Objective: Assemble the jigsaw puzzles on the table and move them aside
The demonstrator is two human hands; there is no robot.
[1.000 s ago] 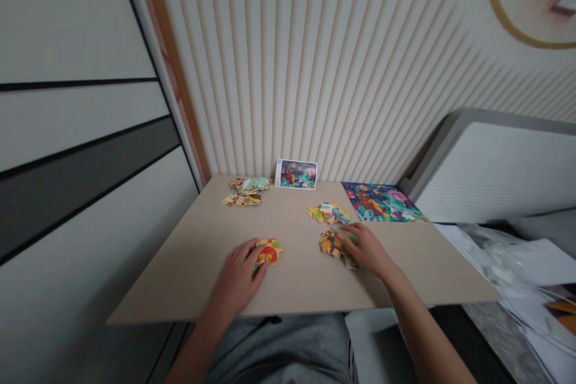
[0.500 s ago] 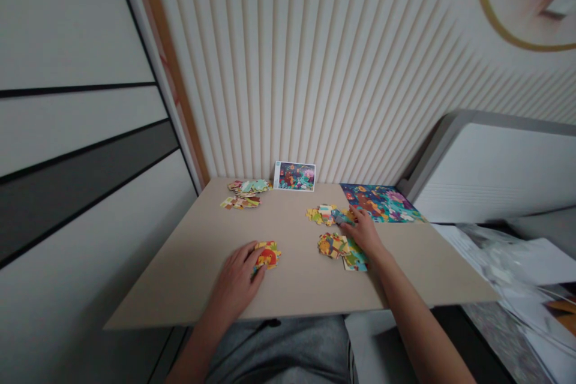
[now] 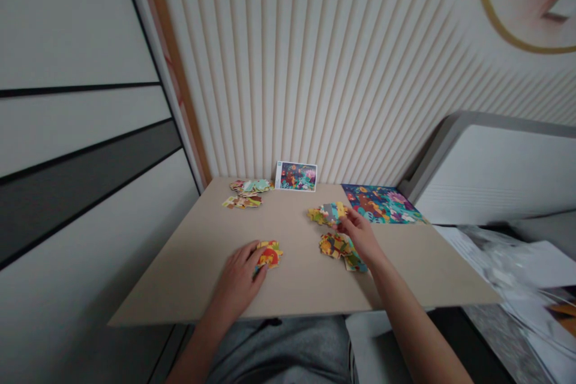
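Observation:
My left hand lies at the front left of the table, its fingers closed round the left edge of a small stack of puzzle pieces with red and yellow print. Between the fingertips of my right hand are puzzle pieces in grey and yellow, over the left part of a pile. Yellow-green pieces show at that pile's left side. Nearer to me lies another pile of orange and yellow pieces, overlapping green and teal ones partly under my right wrist.
Two piles of pieces lie at the back left of the table. A picture card leans against the ribbed wall. A colourful printed sheet lies at the back right. Plastic and papers are beyond the right edge.
My right hand has drawn slightly left and toward me, with the grey and yellow pieces now between its fingertips. My left hand stays on its stack.

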